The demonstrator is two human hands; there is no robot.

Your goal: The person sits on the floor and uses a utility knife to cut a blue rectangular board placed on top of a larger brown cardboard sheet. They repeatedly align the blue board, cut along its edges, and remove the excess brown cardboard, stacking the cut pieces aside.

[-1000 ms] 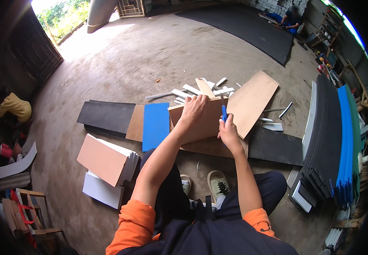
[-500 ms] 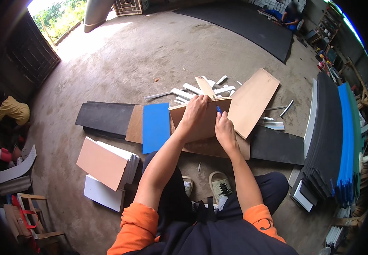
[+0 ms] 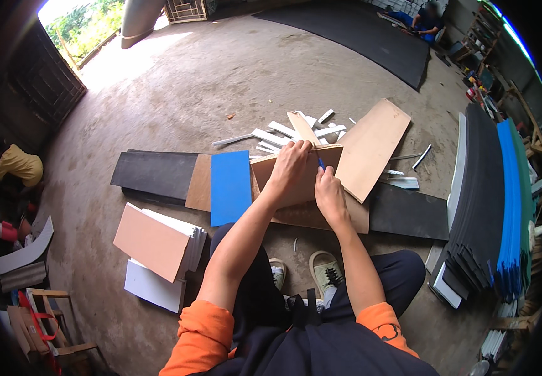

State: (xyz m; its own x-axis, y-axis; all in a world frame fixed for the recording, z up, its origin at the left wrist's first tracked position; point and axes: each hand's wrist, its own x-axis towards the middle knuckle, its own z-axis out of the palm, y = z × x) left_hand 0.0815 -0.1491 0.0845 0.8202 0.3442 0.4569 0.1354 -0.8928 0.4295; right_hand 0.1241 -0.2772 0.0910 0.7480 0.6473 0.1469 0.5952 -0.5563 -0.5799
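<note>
Left hand arches over board; right hand clenches blue cutter.

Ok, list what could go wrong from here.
1. The blue-handled tool in the right grip could slip toward the left grip, which sits close by on the top edge of the same brown board.
2. That board appears tilted, so it might shift if the left grip loosens.

Daylight at upper left bleaches the floor; fisheye edges curve into black.
</note>
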